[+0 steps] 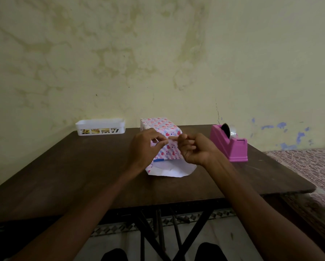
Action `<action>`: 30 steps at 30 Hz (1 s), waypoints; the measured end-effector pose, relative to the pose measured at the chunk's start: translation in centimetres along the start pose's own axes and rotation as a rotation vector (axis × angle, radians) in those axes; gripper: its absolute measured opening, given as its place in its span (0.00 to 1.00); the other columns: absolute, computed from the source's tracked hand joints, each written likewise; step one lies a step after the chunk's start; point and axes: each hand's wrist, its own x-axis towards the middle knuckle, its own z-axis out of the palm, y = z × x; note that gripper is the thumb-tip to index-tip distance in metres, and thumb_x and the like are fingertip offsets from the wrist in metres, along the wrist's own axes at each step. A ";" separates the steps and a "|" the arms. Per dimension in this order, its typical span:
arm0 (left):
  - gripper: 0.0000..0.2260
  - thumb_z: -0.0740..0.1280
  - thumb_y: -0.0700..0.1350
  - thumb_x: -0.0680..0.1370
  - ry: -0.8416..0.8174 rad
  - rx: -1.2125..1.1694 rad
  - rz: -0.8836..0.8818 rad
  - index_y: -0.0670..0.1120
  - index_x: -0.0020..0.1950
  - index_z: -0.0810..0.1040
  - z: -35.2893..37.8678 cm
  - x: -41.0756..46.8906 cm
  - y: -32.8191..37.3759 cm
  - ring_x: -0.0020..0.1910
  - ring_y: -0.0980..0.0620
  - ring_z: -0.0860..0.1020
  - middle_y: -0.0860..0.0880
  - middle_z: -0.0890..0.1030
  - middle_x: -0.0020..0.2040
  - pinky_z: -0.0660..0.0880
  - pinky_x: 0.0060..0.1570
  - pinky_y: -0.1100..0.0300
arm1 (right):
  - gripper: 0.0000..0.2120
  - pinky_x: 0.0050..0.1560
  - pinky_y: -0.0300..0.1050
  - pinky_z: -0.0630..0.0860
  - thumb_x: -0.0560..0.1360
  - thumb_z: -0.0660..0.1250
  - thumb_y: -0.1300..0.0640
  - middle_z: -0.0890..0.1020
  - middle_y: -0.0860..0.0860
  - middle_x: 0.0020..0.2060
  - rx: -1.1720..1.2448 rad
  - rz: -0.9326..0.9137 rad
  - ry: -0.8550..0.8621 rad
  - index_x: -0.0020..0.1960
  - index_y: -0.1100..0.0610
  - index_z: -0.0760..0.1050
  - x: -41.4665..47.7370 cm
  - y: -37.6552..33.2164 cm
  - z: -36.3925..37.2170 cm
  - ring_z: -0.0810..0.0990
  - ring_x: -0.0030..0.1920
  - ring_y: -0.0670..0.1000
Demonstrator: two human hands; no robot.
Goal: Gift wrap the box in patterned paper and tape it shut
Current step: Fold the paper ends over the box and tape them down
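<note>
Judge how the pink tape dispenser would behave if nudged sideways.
The pink tape dispenser sits on a wide flat base, so it would probably slide rather than tip. Its blocky body suggests some weight. On the smooth wooden table it might skid easily.

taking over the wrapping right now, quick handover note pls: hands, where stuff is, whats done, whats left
Left hand: on the near end of the wrapped box, pinching the paper fold at the top edge.
Right hand: fingers curled, fingertips meeting the left hand at that fold; it may hold a small piece of tape, too small to tell.
Box sits mid-table. Pink tape dispenser to its right, white basket at back left.
Done: patterned paper covers the top and sides.
Left: the bottom flap at the near end lies flat on the table, unfolded; fold it up and tape it. Far end is not visible.
</note>
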 end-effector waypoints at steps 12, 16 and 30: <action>0.10 0.72 0.45 0.74 -0.113 -0.239 -0.317 0.41 0.51 0.84 -0.1 0.7 0.3 0.43 0.52 0.82 0.47 0.84 0.47 0.79 0.47 0.61 | 0.08 0.46 0.45 0.83 0.72 0.74 0.60 0.86 0.53 0.46 -1.133 -0.723 0.244 0.51 0.56 0.82 -0.4 1.0 0.5 0.85 0.45 0.50; 0.10 0.73 0.45 0.74 -0.122 -0.253 -0.306 0.40 0.51 0.84 0.0 0.6 0.6 0.42 0.51 0.82 0.45 0.85 0.47 0.80 0.48 0.59 | 0.04 0.41 0.45 0.82 0.72 0.74 0.62 0.86 0.53 0.40 -1.142 -0.785 0.316 0.45 0.56 0.83 0.4 1.1 0.4 0.85 0.41 0.52; 0.20 0.71 0.53 0.74 -0.100 0.380 0.006 0.49 0.65 0.77 0.6 2.4 -1.8 0.62 0.48 0.73 0.48 0.77 0.65 0.69 0.62 0.55 | 0.13 0.43 0.43 0.83 0.70 0.76 0.66 0.84 0.51 0.41 -1.360 -0.850 0.360 0.50 0.54 0.77 0.4 1.0 0.0 0.84 0.40 0.46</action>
